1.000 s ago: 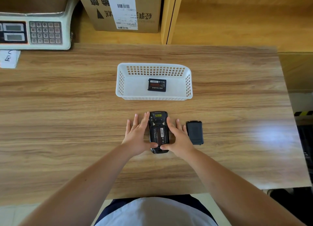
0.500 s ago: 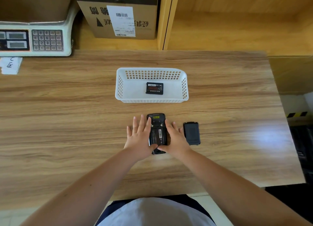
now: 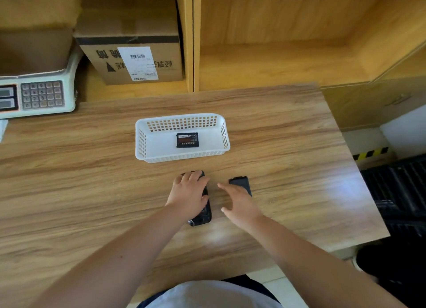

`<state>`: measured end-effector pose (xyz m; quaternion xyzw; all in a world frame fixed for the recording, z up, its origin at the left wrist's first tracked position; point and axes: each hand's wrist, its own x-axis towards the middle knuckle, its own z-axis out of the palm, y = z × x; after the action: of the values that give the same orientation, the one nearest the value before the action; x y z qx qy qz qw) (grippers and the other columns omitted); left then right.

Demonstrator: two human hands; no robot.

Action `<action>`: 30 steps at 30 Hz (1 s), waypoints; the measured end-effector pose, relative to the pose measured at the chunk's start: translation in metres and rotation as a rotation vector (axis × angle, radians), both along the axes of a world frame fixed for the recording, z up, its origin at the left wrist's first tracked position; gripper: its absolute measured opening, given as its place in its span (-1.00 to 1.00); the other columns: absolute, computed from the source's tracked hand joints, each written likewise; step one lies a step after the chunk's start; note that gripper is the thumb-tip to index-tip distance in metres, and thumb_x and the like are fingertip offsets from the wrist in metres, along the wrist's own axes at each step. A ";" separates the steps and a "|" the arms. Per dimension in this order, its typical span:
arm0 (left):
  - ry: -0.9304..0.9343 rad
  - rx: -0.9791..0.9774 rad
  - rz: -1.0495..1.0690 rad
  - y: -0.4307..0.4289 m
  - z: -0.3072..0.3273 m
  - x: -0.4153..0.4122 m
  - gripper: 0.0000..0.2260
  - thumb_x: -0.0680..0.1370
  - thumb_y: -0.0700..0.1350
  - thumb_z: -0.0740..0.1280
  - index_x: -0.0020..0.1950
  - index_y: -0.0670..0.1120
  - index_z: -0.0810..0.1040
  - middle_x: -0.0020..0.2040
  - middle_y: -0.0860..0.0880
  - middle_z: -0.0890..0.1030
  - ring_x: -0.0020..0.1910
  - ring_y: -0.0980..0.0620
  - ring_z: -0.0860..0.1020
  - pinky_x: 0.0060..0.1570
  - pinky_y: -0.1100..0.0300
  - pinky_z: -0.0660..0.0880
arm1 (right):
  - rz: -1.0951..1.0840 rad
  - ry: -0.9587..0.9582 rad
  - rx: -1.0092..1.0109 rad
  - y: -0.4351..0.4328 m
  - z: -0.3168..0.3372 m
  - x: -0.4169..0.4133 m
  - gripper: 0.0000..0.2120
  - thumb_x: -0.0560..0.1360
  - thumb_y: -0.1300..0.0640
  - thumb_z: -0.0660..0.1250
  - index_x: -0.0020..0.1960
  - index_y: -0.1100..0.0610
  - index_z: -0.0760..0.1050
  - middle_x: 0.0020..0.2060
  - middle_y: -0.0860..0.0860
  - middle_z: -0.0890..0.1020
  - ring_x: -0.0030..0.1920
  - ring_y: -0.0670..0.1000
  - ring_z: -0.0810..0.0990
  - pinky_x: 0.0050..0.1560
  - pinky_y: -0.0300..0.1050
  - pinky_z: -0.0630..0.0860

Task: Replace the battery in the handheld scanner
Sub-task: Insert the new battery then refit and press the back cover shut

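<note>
The black handheld scanner lies face down on the wooden table, in front of me. My left hand rests flat on top of it, covering its upper half and the battery bay. My right hand hovers to the scanner's right, fingers spread, holding nothing, its fingertips beside the black battery cover that lies on the table. A black battery with a red label lies alone in the white perforated basket beyond the scanner.
A weighing scale with a keypad stands at the far left of the table. A cardboard box sits on the shelf behind. The table's right edge drops off to black crates on the floor.
My right hand has let go of the scanner and moved right toward the battery cover. My left hand has slid over the top of the scanner. The camera view has shifted.
</note>
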<state>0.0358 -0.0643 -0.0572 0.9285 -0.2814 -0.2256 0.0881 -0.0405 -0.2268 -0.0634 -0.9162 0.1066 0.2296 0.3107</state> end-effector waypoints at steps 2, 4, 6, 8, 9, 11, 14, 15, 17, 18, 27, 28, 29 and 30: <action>0.016 0.010 -0.032 -0.013 0.004 -0.001 -0.48 0.55 0.06 0.28 0.48 0.03 0.27 0.51 -0.04 0.25 0.48 -0.09 0.21 0.42 -0.04 0.17 | -0.035 -0.024 -0.007 -0.010 0.002 -0.004 -0.36 0.48 0.15 0.36 0.48 -0.07 0.21 0.43 -0.04 0.34 0.46 -0.02 0.22 0.41 -0.12 0.26; 0.041 0.012 -0.054 -0.025 0.006 -0.003 -0.49 0.53 0.05 0.29 0.46 0.00 0.30 0.49 -0.05 0.27 0.47 -0.10 0.21 0.40 -0.05 0.18 | -0.058 -0.045 -0.009 -0.017 0.003 -0.008 -0.38 0.48 0.18 0.36 0.48 -0.02 0.24 0.41 -0.04 0.36 0.42 -0.02 0.27 0.40 -0.16 0.24; 0.061 -0.001 -0.079 -0.040 0.006 -0.006 -0.49 0.53 0.02 0.28 0.47 -0.01 0.28 0.49 -0.05 0.26 0.48 -0.09 0.18 0.41 -0.04 0.18 | -0.088 -0.065 -0.028 -0.023 0.002 -0.014 -0.40 0.47 0.19 0.35 0.47 0.01 0.25 0.40 -0.05 0.36 0.41 -0.02 0.29 0.36 -0.19 0.26; 0.071 -0.022 -0.097 -0.054 0.004 -0.010 -0.46 0.53 0.00 0.27 0.50 0.00 0.23 0.50 -0.04 0.26 0.49 -0.08 0.17 0.42 -0.04 0.18 | -0.118 -0.081 -0.046 -0.027 -0.002 -0.020 -0.40 0.47 0.19 0.35 0.46 0.03 0.27 0.38 -0.06 0.38 0.40 -0.01 0.28 0.35 -0.19 0.27; 0.083 -0.032 -0.100 -0.061 0.003 -0.011 -0.44 0.53 0.01 0.29 0.51 0.00 0.22 0.50 -0.03 0.26 0.49 -0.07 0.16 0.42 -0.03 0.18 | -0.136 -0.087 -0.045 -0.029 -0.004 -0.022 -0.41 0.46 0.19 0.35 0.45 0.04 0.28 0.38 -0.05 0.39 0.40 0.01 0.28 0.36 -0.19 0.26; 0.113 -0.034 -0.105 -0.073 -0.001 -0.013 -0.39 0.52 0.04 0.33 0.52 0.01 0.19 0.49 0.00 0.26 0.49 -0.06 0.14 0.40 -0.03 0.18 | -0.159 -0.085 -0.051 -0.034 -0.008 -0.027 -0.41 0.46 0.19 0.36 0.45 0.05 0.29 0.38 -0.04 0.39 0.39 0.03 0.26 0.38 -0.18 0.21; 0.148 -0.021 -0.096 -0.086 -0.012 -0.015 -0.27 0.47 0.09 0.39 0.54 0.02 0.12 0.48 -0.02 0.26 0.49 -0.06 0.13 0.38 -0.02 0.23 | -0.171 -0.101 -0.103 -0.040 -0.015 -0.035 -0.41 0.44 0.15 0.38 0.44 0.06 0.30 0.39 -0.02 0.37 0.42 0.07 0.20 0.42 -0.13 0.15; 0.157 -0.023 -0.081 -0.088 -0.016 -0.016 -0.23 0.45 0.09 0.41 0.54 0.02 0.09 0.48 -0.03 0.25 0.49 -0.07 0.12 0.38 -0.03 0.25 | -0.180 -0.104 -0.121 -0.042 -0.017 -0.037 -0.41 0.44 0.14 0.39 0.43 0.06 0.31 0.39 -0.01 0.36 0.43 0.09 0.17 0.44 -0.11 0.13; 0.160 -0.022 -0.049 -0.091 -0.024 -0.019 -0.15 0.41 0.10 0.46 0.55 0.02 0.03 0.49 -0.05 0.21 0.50 -0.08 0.11 0.38 -0.05 0.27 | -0.197 -0.102 -0.150 -0.045 -0.021 -0.041 -0.41 0.43 0.13 0.40 0.42 0.04 0.32 0.42 -0.01 0.32 0.46 0.14 0.11 0.47 -0.03 0.10; 0.157 -0.015 -0.039 -0.092 -0.028 -0.020 -0.11 0.40 0.12 0.47 0.55 0.02 0.00 0.49 -0.05 0.19 0.50 -0.09 0.10 0.39 -0.06 0.26 | -0.206 -0.103 -0.155 -0.047 -0.023 -0.044 -0.41 0.43 0.13 0.40 0.42 0.04 0.32 0.43 -0.02 0.31 0.47 0.16 0.09 0.47 0.01 0.10; 0.097 -0.047 0.008 -0.100 -0.046 -0.030 -0.05 0.40 0.18 0.45 0.57 0.02 -0.09 0.50 -0.05 0.22 0.49 -0.10 0.16 0.47 -0.08 0.13 | -0.249 -0.065 -0.085 -0.064 -0.033 -0.047 -0.40 0.48 0.12 0.37 0.47 -0.05 0.25 0.48 -0.15 0.24 0.50 0.11 -0.02 0.48 -0.01 0.08; 0.107 -0.064 0.019 -0.100 -0.046 -0.030 -0.04 0.39 0.16 0.46 0.57 0.02 -0.10 0.49 -0.06 0.25 0.49 -0.11 0.18 0.47 -0.07 0.15 | -0.268 -0.064 -0.064 -0.065 -0.034 -0.047 -0.39 0.48 0.12 0.37 0.46 -0.06 0.24 0.48 -0.15 0.24 0.50 0.11 -0.02 0.48 0.00 0.08; 0.117 -0.086 0.031 -0.101 -0.047 -0.029 -0.03 0.38 0.16 0.47 0.57 0.03 -0.11 0.48 -0.06 0.27 0.47 -0.12 0.20 0.46 -0.06 0.17 | -0.289 -0.067 -0.045 -0.066 -0.034 -0.046 -0.40 0.49 0.11 0.37 0.46 -0.07 0.24 0.48 -0.14 0.25 0.50 0.11 -0.02 0.48 0.01 0.07; 0.125 -0.106 0.040 -0.101 -0.046 -0.029 -0.01 0.38 0.15 0.48 0.58 0.03 -0.11 0.46 -0.06 0.30 0.46 -0.12 0.23 0.45 -0.04 0.20 | -0.308 -0.072 -0.032 -0.066 -0.034 -0.045 -0.42 0.50 0.09 0.36 0.46 -0.07 0.24 0.48 -0.13 0.26 0.50 0.12 -0.01 0.48 0.01 0.08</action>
<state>0.0071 -0.1653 -0.1037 0.9121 -0.2682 -0.2663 0.1591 -0.0853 -0.2926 -0.0975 -0.9014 0.2384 0.1447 0.3313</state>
